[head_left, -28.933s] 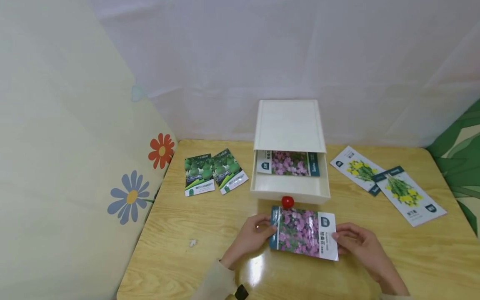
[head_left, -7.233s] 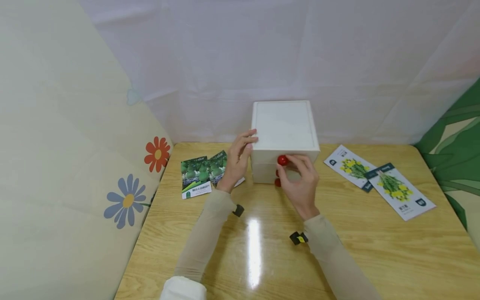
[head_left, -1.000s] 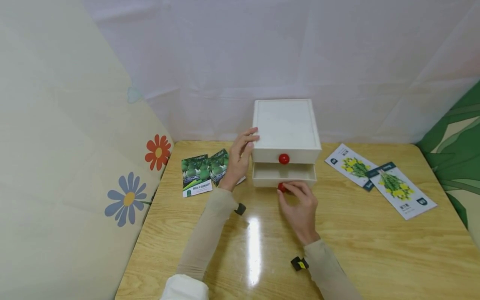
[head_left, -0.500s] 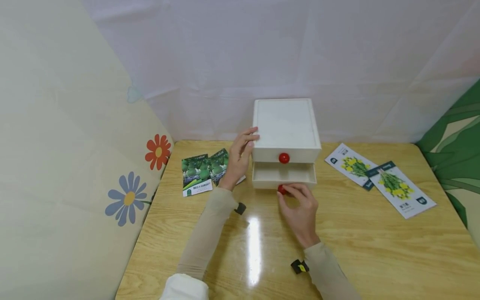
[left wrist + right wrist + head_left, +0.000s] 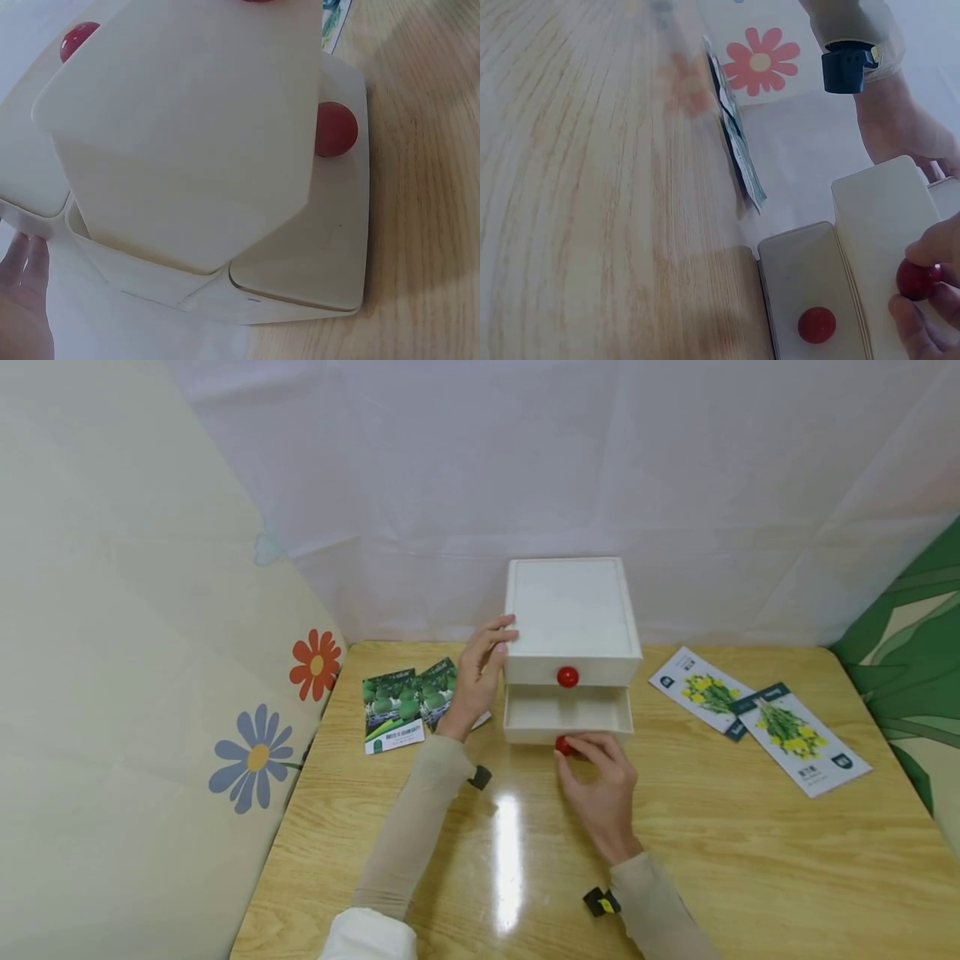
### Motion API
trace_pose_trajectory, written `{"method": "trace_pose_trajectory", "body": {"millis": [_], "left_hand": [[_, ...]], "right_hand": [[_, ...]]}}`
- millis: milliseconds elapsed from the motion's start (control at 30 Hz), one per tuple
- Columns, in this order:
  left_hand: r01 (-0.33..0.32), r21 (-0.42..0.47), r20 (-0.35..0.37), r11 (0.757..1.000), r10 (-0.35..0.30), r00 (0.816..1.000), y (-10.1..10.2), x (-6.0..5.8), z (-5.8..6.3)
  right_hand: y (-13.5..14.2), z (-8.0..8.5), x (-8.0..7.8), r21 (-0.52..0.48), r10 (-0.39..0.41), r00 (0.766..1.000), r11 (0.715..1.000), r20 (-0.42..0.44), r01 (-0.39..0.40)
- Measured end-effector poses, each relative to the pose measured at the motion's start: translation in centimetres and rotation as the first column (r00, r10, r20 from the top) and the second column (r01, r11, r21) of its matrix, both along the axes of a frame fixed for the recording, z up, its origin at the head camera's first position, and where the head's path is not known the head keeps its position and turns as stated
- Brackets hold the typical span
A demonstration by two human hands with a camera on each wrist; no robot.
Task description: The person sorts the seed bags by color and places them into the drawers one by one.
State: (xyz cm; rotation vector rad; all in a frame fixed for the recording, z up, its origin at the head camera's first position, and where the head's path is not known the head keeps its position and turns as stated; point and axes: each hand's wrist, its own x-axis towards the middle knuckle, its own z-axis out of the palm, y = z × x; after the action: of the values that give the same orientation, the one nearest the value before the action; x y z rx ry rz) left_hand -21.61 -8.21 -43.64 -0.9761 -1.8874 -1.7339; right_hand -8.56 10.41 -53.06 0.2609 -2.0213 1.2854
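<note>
Middle drawer (image 5: 529, 736) of a white cabinet (image 5: 572, 606), partly pulled out, as seen from beside the desk (image 5: 720, 868). The cabinet stands about midway along the desk's back edge. The right hand (image 5: 603, 783) pinches the drawer's red knob (image 5: 561, 745) between thumb and fingers; the left hand (image 5: 472, 681) lies against the cabinet's left side, its fingers extended over the top edge. Green packets (image 5: 392, 697) lie toward the back left corner, yellow-flowered packets (image 5: 806, 743) toward the back right. The drawer appears to be light, stiff plastic; the small, glossy knob is probably slippery, so a pinch from both sides suits it, with the cabinet steadied against sliding. Compared with one second ago, the drawer protrudes farther toward the front edge; seven seconds ago it was closed, with the right hand at the upper knob (image 5: 567, 677). The left hand's placement is essentially unchanged.
</note>
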Motion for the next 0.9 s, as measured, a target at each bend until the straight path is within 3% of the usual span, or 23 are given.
{"method": "trace_pose_trajectory", "body": {"millis": [900], "left_hand": [[0.000,-0.007,-0.007,1.000,0.000,1.000,-0.1,-0.1,-0.1]], "right_hand": [[0.2,-0.2,1.5,0.022,0.000,1.000,1.000,0.031,-0.001]]}}
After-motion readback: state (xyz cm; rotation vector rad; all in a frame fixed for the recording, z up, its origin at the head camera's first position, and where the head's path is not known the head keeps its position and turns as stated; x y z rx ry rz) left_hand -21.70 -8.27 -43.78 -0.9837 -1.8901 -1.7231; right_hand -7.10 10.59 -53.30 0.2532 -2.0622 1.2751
